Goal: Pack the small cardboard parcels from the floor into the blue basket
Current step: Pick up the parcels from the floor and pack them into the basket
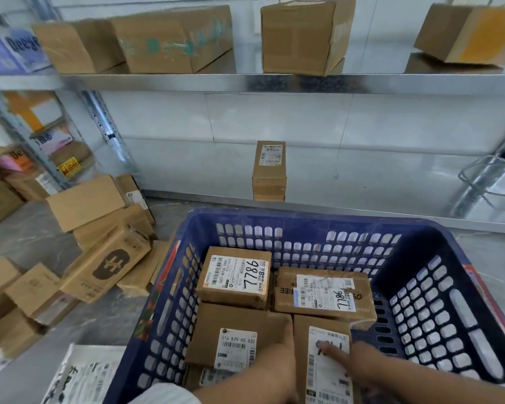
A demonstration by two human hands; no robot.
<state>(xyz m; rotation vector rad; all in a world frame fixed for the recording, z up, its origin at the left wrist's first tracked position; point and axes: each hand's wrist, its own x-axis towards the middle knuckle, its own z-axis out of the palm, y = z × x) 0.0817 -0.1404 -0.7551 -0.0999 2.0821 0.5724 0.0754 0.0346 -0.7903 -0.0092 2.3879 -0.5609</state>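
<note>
Grip released, left hand [277, 365] lies flat against the near parcel [330, 383], likely squaring it in the blue basket [303, 217]; right hand [365, 365] grip: cannot tell

There is one blue basket [303, 217] with four labelled parcels [235, 277] on top inside, one parcel [268, 170] on the low shelf [376, 182], and four boxes [301, 36] above.

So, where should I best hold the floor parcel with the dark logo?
Probably grip the logo parcel at the end nearest the blue basket, coming from above: it leans on the pile, that end raised and exposed, while other boxes crowd its lower end.
</note>
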